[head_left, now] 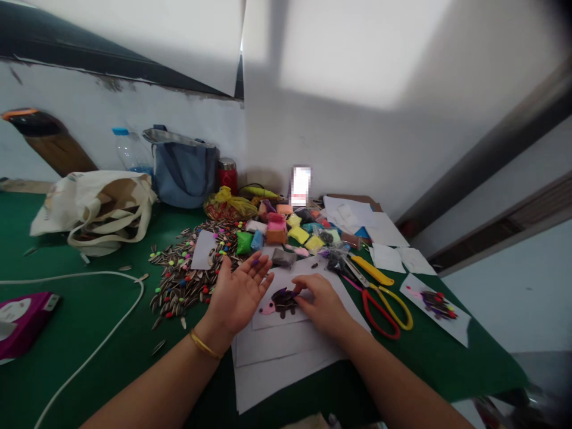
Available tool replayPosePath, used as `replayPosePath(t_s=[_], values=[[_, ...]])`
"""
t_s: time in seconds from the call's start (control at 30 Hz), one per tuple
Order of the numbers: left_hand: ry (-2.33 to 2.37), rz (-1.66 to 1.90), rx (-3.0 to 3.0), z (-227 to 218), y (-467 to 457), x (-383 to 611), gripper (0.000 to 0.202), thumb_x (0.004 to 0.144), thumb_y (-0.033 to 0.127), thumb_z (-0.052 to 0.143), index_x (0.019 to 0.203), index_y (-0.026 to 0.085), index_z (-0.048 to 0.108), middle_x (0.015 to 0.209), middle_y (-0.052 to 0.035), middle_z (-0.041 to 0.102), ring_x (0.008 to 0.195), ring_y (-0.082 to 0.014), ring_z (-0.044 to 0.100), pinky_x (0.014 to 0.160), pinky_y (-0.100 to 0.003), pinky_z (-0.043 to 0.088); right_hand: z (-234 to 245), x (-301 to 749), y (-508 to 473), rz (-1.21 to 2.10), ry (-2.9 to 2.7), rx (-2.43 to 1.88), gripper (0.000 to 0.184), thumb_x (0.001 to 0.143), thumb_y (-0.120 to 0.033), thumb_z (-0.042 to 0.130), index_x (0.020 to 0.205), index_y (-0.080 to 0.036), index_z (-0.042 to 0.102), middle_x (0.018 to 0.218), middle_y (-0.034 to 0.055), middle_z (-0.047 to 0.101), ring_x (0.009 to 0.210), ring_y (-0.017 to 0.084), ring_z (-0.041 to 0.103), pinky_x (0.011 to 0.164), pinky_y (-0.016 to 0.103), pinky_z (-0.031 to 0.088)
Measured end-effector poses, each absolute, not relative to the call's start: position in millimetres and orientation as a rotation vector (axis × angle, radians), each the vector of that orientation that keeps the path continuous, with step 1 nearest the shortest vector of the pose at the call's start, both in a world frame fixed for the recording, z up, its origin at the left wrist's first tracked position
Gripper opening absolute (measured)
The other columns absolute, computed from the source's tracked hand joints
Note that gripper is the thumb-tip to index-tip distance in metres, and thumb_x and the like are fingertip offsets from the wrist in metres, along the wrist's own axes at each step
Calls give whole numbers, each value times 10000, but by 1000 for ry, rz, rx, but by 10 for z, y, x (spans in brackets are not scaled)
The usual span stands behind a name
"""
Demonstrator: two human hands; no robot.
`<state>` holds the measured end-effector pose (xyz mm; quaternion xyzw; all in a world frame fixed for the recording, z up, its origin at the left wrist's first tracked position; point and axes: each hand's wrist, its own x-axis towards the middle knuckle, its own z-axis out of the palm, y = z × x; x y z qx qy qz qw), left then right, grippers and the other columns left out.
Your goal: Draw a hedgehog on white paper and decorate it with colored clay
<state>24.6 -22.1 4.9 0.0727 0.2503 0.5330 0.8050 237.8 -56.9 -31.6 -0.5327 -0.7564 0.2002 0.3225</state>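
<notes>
Apparently mid-decorating, the right hand (pixel 319 301) nearly pinches at the hedgehog's (pixel 283 302) edge, its hold unclear, the left hand (pixel 235 301) spread under a purple bit (pixel 255 262), precise placing seemingly called for.

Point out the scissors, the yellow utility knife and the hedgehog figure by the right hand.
Scissors (pixel 370 286): head view, where the handles meet the blades.
Yellow utility knife (pixel 372 271): head view, middle of its body.
Hedgehog figure (pixel 282 301): head view, its dark body.

R hand's fingers (pixel 307 282) are hiding pt of hedgehog collage (pixel 281 302); magenta box (pixel 33 322) is running off L edge; pixelation is blurring bright upright screen (pixel 301 185).
</notes>
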Motion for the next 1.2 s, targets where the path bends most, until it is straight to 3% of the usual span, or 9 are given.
replayPosePath(t_s=[0.67, 0.93, 1.2], values=[[556, 1131, 184, 60, -226, 244, 628, 963, 609, 284, 1119, 129, 657, 1061, -152, 677, 993, -240, 657, 877, -411, 545, -302, 2443, -575, 510, -1972, -1359, 296, 801, -107, 671, 1075, -217, 650, 947, 36, 706, 941, 224, 603, 884, 399, 448], [555, 1129, 191, 62, -228, 240, 635, 967, 605, 277, 1110, 120, 662, 1058, -154, 674, 988, -238, 656, 860, -400, 548, -243, 2433, -576, 508, -2043, -1309, 168, 808, -88, 677, 895, -227, 710, 912, 29, 706, 914, 209, 605, 854, 365, 445], [556, 1128, 190, 59, -226, 245, 630, 963, 608, 288, 1124, 125, 658, 1050, -158, 679, 978, -240, 660, 844, -394, 551, -282, 2425, -567, 486, -2059, -1315, 152, 811, -84, 671, 866, -224, 695, 899, 29, 701, 911, 210, 601, 851, 370, 443]])
